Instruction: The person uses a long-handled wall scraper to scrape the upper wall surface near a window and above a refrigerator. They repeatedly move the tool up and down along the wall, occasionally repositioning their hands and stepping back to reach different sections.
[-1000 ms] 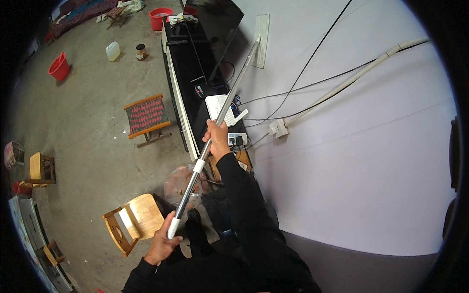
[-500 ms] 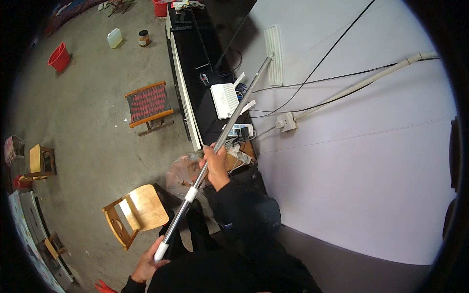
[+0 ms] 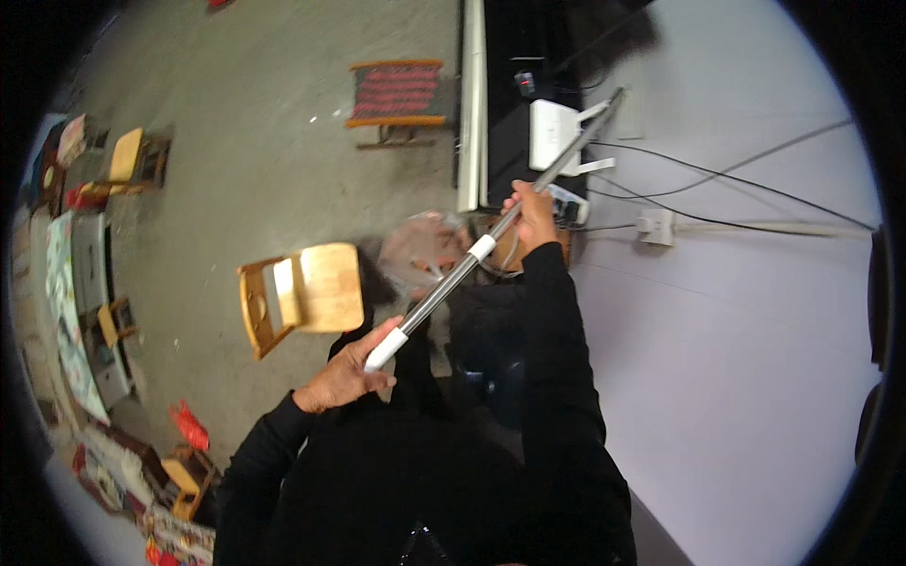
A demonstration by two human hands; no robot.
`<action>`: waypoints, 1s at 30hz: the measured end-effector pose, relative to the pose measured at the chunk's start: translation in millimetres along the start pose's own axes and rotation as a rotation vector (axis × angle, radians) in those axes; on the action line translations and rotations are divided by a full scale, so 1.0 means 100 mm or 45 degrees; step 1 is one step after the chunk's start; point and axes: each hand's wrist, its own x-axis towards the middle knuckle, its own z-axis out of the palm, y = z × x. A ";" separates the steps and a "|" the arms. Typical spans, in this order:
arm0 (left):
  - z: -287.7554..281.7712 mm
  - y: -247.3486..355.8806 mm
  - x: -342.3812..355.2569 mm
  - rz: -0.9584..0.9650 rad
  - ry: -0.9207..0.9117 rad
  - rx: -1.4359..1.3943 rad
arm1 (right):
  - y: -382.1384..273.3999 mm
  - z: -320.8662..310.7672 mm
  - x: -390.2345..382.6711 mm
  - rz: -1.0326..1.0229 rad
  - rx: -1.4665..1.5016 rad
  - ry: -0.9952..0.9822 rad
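Observation:
A long metal pole with white fittings, the handle of a flat mop (image 3: 438,297), slants from lower left to upper right. My left hand (image 3: 347,373) is wrapped round the white grip at its near end. Farther up, my right hand (image 3: 530,215) closes on the metal shaft, above a white collar. The pole's far end reaches the white wall (image 3: 717,311), passing over a white router (image 3: 552,137). The mop's pale head is blurred against the wall and barely shows.
A black cabinet (image 3: 510,104) runs along the wall, with cables and a wall socket (image 3: 655,226) nearby. On the floor are a wooden chair (image 3: 326,288), a clear plastic bag (image 3: 420,250) and a woven folding stool (image 3: 396,91). A red bag (image 3: 191,426) lies at left.
The view has turned, so the room appears shifted right and up. Both hands keep hold of the mop handle, which now appears higher and farther right.

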 end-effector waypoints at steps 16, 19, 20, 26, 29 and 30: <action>-0.02 0.18 -0.34 -0.050 0.032 0.423 | 0.18 0.07 -0.43 0.109 0.176 -0.063; 0.03 0.25 -0.33 -0.181 0.070 0.341 | 0.21 0.05 -0.38 0.115 0.208 -0.070; 0.03 0.25 -0.31 -0.228 0.066 0.319 | 0.21 0.05 -0.35 0.123 0.197 -0.077; -0.14 0.19 -0.22 -0.210 0.100 0.264 | 0.20 0.21 -0.22 0.050 0.109 0.006; -0.19 0.09 -0.34 -0.326 0.116 0.196 | 0.14 0.30 -0.42 -0.071 0.101 0.043; -0.24 0.09 -0.36 -0.294 0.108 0.198 | 0.08 0.36 -0.49 -0.074 0.091 0.040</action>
